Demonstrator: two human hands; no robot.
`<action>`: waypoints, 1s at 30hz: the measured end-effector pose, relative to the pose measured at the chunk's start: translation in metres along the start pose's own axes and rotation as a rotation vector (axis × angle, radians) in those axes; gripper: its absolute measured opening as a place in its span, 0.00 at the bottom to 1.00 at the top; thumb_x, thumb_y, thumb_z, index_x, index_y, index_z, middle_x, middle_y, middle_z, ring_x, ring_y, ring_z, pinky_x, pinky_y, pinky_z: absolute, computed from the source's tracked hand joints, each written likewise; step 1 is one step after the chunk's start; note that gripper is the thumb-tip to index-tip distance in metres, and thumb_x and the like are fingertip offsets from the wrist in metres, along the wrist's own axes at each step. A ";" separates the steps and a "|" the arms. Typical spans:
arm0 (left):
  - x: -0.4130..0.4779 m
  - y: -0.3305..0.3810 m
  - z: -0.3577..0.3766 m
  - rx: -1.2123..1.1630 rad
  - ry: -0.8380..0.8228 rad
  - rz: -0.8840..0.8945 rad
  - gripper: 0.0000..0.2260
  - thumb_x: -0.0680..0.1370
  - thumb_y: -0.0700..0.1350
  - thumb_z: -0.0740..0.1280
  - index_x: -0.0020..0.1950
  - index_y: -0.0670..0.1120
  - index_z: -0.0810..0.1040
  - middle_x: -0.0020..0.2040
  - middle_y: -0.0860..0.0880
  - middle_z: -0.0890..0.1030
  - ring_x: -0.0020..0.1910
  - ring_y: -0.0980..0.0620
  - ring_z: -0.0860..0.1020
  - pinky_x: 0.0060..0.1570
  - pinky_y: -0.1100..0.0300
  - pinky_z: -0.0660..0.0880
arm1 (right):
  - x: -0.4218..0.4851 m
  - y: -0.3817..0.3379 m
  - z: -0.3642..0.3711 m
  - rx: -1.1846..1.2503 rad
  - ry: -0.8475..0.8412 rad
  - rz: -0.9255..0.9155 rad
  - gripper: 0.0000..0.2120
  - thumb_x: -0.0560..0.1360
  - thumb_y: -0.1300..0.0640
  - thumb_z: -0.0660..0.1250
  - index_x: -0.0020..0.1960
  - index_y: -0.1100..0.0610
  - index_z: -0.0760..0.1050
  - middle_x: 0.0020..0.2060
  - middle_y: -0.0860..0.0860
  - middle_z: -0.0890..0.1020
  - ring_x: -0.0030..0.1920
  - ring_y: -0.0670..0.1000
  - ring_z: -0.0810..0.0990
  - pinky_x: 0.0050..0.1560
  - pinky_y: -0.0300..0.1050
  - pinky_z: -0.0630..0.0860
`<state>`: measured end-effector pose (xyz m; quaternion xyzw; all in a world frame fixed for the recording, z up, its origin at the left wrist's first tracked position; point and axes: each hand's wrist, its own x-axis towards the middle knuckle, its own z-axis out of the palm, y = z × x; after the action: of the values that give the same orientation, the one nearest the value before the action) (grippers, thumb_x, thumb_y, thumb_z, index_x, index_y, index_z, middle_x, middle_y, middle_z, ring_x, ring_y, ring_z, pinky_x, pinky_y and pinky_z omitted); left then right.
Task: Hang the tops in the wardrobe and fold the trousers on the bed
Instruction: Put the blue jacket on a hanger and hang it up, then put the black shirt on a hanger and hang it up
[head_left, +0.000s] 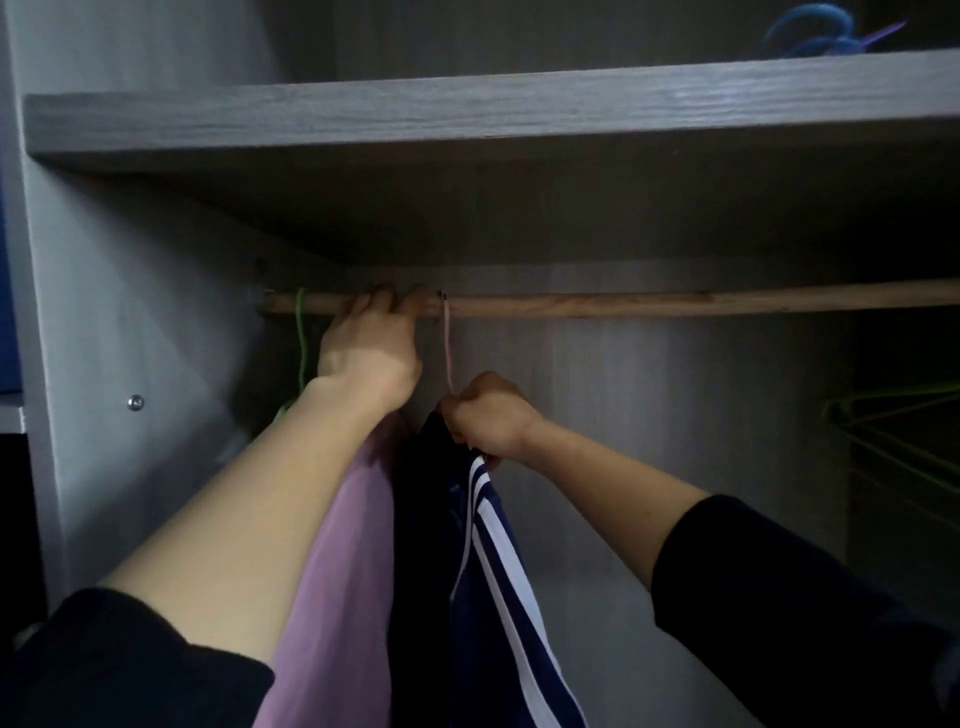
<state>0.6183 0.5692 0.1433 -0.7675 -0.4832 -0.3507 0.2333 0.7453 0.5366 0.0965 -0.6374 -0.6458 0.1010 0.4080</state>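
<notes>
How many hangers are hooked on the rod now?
2: a green hanger near the wooden rod's left end, and a pink hanger right of the left hand gripping the rod, held by the right hand. More may be hidden.

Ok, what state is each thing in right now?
left hand: grips the rail
right hand: grips the pink hanger below its hook
pink hanger: hooked over the rail
navy top: hangs on the pink hanger
green hanger: hooked over the rail
lilac top: hangs down, partly behind the left arm
</notes>
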 end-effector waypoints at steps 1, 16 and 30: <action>0.001 0.001 -0.002 0.003 -0.020 -0.005 0.30 0.76 0.44 0.63 0.77 0.50 0.56 0.73 0.43 0.63 0.73 0.42 0.60 0.71 0.52 0.56 | -0.002 0.000 -0.004 0.002 -0.026 -0.001 0.15 0.78 0.56 0.60 0.36 0.61 0.74 0.31 0.55 0.77 0.26 0.52 0.75 0.22 0.38 0.72; 0.000 0.166 -0.033 -0.318 0.005 0.182 0.25 0.78 0.43 0.59 0.75 0.49 0.59 0.72 0.43 0.65 0.70 0.41 0.62 0.71 0.52 0.56 | -0.077 0.087 -0.164 -0.573 0.303 0.024 0.09 0.76 0.49 0.63 0.50 0.55 0.73 0.50 0.54 0.79 0.49 0.57 0.78 0.45 0.47 0.75; 0.012 0.306 0.010 -0.329 0.053 0.311 0.26 0.78 0.50 0.57 0.76 0.50 0.59 0.68 0.42 0.68 0.67 0.41 0.63 0.72 0.48 0.51 | -0.173 0.174 -0.294 -1.152 0.477 0.174 0.15 0.75 0.53 0.63 0.59 0.59 0.71 0.56 0.56 0.77 0.60 0.59 0.74 0.49 0.50 0.74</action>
<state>0.9019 0.4531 0.1403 -0.8510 -0.2891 -0.4046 0.1687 1.0417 0.2939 0.1047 -0.8101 -0.4336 -0.3751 0.1222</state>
